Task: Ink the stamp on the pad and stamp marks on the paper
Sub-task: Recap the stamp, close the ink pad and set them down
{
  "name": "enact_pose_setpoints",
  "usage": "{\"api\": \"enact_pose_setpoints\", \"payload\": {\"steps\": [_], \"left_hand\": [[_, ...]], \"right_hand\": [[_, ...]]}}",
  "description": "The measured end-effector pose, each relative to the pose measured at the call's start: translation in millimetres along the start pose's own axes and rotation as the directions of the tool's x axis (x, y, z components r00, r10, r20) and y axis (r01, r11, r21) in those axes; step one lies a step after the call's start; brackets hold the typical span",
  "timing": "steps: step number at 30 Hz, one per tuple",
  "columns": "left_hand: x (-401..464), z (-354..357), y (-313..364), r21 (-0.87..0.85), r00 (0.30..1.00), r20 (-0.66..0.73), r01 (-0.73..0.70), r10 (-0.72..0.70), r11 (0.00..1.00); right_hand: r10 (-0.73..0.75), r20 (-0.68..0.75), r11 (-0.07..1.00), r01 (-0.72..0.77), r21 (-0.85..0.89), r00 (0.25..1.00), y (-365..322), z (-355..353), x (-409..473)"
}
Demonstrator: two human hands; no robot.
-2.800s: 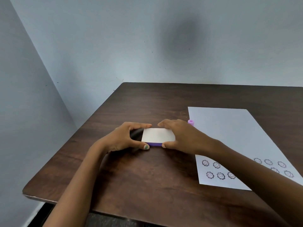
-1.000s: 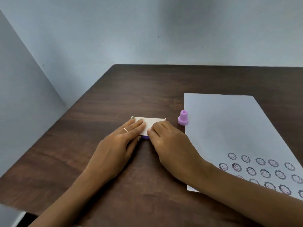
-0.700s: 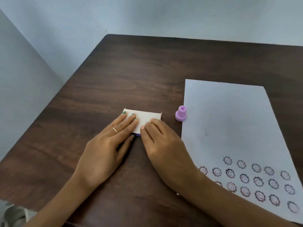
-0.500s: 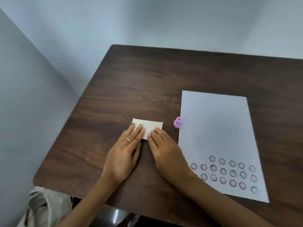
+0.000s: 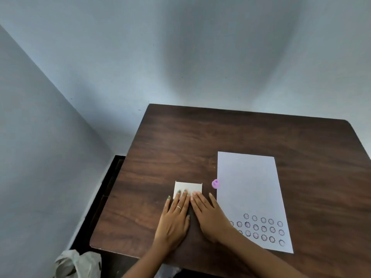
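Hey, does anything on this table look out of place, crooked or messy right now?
Nothing stands out. The paper lies flat with tidy rows of stamped marks at its near end, the purple stamp stands beside its left edge, and both the left hand and right hand rest flat on the closed white box.

No legible text, brand names or numbers appear on any surface. The only printed marks are rows of round, scallop-edged stamp impressions (image 5: 263,229) at the 6 o'clock end of the paper (image 5: 248,183); their inner detail is too small to read.
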State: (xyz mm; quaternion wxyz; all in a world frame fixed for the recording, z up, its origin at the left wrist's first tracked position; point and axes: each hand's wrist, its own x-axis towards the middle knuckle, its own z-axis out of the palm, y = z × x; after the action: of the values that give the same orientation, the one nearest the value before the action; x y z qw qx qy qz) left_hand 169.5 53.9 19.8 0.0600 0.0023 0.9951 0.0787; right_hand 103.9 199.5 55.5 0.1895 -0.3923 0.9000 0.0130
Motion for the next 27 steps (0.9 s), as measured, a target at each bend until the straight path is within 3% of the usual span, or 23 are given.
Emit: {"api": "enact_pose_setpoints", "payload": {"steps": [12, 20, 27], "left_hand": [[49.6, -4.1, -23.0, 0.014, 0.999, 0.045, -0.006, 0.006, 1.000], [98.0, -17.3, -42.5, 0.010, 0.999, 0.008, 0.031, -0.031, 0.999], [124.4, -19.5, -59.7, -0.001, 0.999, 0.002, 0.037, -0.037, 0.999]], "right_hand": [[0.033, 0.026, 0.999, -0.033, 0.027, 0.999, 24.7, -19.8, 47.6], [-0.026, -0.071, 0.998, 0.022, -0.059, 0.997, 46.5, -35.9, 86.1], [-0.027, -0.069, 0.999, 0.029, 0.023, 0.997, 46.9, -50.7, 109.5]]}}
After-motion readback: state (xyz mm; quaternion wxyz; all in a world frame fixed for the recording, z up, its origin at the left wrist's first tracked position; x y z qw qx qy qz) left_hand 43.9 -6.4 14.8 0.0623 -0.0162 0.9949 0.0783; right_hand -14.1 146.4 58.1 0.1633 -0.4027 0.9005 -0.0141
